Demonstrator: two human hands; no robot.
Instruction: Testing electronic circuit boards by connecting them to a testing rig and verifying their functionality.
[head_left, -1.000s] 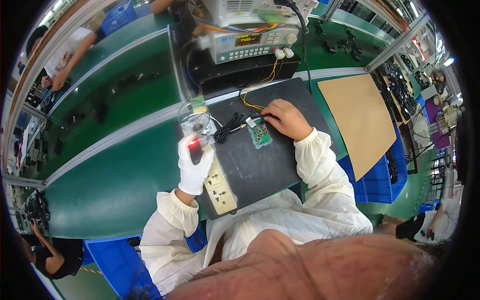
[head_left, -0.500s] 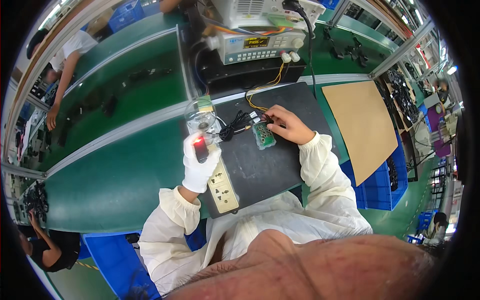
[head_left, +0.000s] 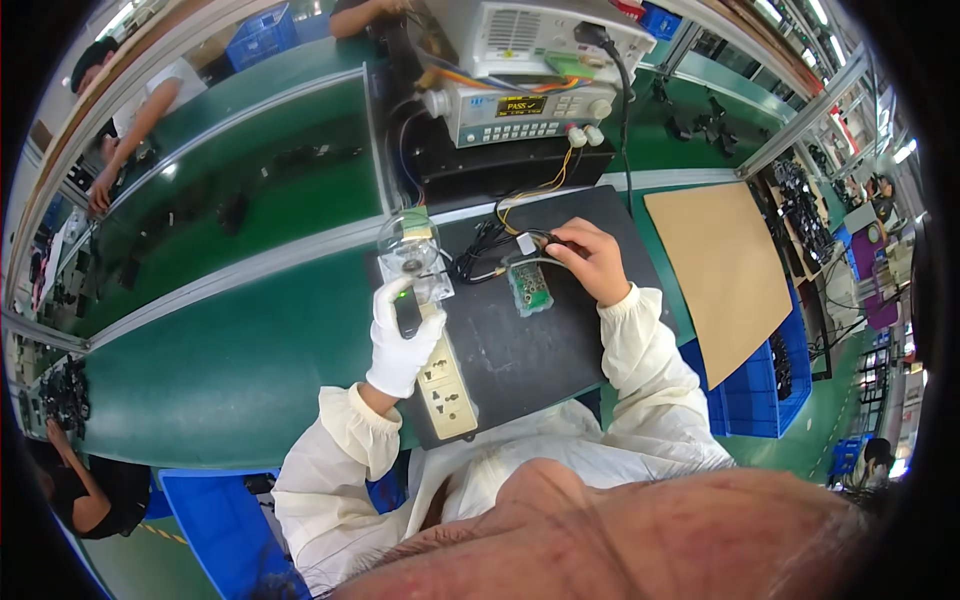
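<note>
My left hand, in a white glove, grips a small black adapter with a green light on top, held upright at the far end of a beige power strip. My bare right hand pinches a black cable plug just above a small green circuit board lying on the black mat. A coiled black cable runs between the adapter and the plug. Yellow wires lead from the mat up to a grey test instrument.
A clear round tape dispenser stands behind my left hand. A brown cardboard sheet lies to the right over blue bins. A green conveyor belt runs on the left, where other people work.
The adapter's light has gone from red to green. My right hand has lifted off the circuit board and pulled the plug up and away from it. The view shifted slightly.
</note>
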